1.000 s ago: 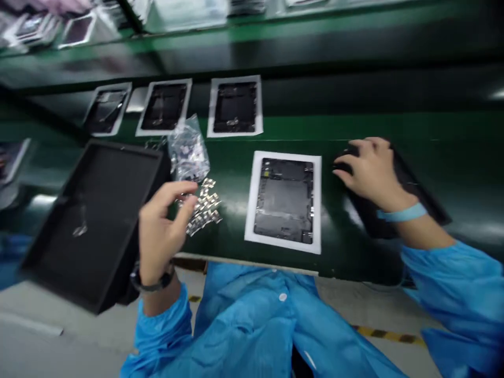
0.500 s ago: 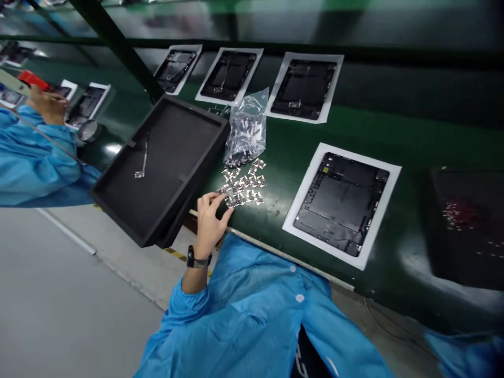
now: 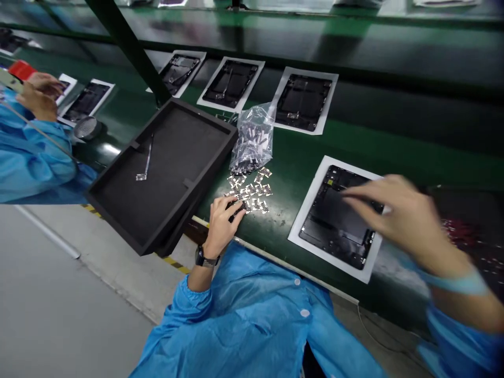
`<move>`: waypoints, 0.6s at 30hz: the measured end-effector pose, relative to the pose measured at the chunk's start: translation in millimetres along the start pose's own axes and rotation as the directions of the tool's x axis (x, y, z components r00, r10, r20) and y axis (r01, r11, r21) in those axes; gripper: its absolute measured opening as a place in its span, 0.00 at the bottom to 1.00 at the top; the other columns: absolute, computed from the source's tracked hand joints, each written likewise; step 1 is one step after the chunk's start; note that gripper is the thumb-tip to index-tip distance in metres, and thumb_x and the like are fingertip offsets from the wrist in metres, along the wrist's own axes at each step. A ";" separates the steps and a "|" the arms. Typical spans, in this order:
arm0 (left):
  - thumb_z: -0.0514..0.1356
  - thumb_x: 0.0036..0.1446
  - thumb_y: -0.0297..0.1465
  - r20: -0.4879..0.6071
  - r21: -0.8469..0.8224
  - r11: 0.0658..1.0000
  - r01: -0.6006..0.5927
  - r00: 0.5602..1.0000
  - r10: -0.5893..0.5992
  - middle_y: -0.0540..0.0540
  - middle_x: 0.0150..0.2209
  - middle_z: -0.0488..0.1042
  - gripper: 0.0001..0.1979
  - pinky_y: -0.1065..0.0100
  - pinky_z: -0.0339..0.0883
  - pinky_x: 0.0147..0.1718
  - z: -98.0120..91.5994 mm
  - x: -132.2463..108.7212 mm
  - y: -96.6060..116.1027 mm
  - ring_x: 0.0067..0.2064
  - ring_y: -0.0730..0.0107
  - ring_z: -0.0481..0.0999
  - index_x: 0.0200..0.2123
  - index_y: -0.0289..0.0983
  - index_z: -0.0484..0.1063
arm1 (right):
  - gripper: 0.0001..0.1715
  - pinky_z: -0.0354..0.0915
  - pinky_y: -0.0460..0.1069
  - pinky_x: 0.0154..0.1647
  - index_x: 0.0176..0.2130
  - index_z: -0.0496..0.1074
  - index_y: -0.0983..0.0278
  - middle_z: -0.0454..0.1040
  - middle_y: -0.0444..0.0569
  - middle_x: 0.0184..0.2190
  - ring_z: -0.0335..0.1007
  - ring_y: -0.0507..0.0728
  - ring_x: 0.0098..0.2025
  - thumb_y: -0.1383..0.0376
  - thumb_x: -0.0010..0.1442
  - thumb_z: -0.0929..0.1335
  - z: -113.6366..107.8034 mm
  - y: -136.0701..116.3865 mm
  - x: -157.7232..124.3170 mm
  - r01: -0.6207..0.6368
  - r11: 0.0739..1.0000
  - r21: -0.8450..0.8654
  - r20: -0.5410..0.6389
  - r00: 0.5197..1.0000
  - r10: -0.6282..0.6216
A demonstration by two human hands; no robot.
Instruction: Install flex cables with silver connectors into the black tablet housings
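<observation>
My left hand (image 3: 223, 223) is at the near edge of a group of small metallic circuit boards (image 3: 258, 190) on the green bench. Its thumb and fingers are curled together around one board at the edge of the group, partly hidden by the fingertips. Over the right part of a black tablet housing (image 3: 328, 223) hovers my right hand (image 3: 397, 215), blurred by motion. Thumb and forefinger meet in a pinch there; whatever is between them is too small or smeared to make out. The housing lies on a white sheet (image 3: 301, 226).
Left of the boards, a black foam tray (image 3: 177, 142) holds a flat cable with a connector (image 3: 142, 176). Behind them stands a clear bag of parts (image 3: 254, 136). More tablet housings (image 3: 303, 102) line the back. A dark bin (image 3: 468, 210) is at right; a co-worker's hands (image 3: 39, 97) are at far left.
My right hand has come into view from the right, over the tablet housing. My left hand stays at the boards, its fingers closing in further. The view has shifted slightly.
</observation>
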State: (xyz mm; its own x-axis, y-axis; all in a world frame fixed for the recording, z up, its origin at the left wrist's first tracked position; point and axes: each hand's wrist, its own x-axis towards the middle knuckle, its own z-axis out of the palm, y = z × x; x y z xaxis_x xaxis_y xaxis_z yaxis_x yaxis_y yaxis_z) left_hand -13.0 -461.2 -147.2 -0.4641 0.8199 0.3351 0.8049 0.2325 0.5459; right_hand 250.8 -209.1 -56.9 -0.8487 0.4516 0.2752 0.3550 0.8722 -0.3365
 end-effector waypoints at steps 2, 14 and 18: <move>0.62 0.66 0.32 -0.029 -0.049 0.999 0.000 1.000 -0.002 0.42 0.49 0.79 0.08 0.52 0.66 0.53 1.5 -0.7 -0.3 0.53 0.56 0.73 0.46 0.40 0.80 | 0.15 0.65 0.56 0.40 0.45 0.80 0.62 0.78 0.55 0.35 0.69 0.62 0.40 0.62 0.69 0.64 29.0 -28.2 54.5 0.212 0.969 0.127 0.176 0.957 -0.232; 0.60 0.67 0.28 -0.179 -0.258 0.966 0.010 0.982 -0.058 0.45 0.42 0.81 0.06 0.53 0.69 0.52 7.2 -4.2 -7.2 0.47 0.61 0.76 0.40 0.40 0.79 | 0.19 0.54 0.50 0.34 0.49 0.80 0.63 0.80 0.53 0.42 0.73 0.59 0.41 0.73 0.62 0.66 115.1 -51.8 198.7 0.425 0.896 -0.127 0.521 0.798 -0.305; 0.60 0.66 0.27 -0.173 -0.275 0.961 0.014 0.983 -0.064 0.45 0.42 0.81 0.06 0.53 0.69 0.52 6.8 -4.4 -7.6 0.47 0.60 0.76 0.41 0.40 0.78 | 0.16 0.52 0.51 0.33 0.46 0.79 0.64 0.79 0.54 0.39 0.72 0.58 0.37 0.73 0.63 0.65 115.1 -55.3 199.0 0.521 0.836 -0.174 0.547 0.757 -0.358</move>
State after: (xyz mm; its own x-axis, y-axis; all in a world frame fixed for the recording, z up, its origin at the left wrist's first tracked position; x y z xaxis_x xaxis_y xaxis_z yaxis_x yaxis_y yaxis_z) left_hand -14.7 -463.0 -158.1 -0.5714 0.7005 0.4275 0.6657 0.0910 0.7407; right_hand 17.2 -189.0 -87.2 -0.9838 -0.0727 -0.1636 -0.0768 0.9969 0.0188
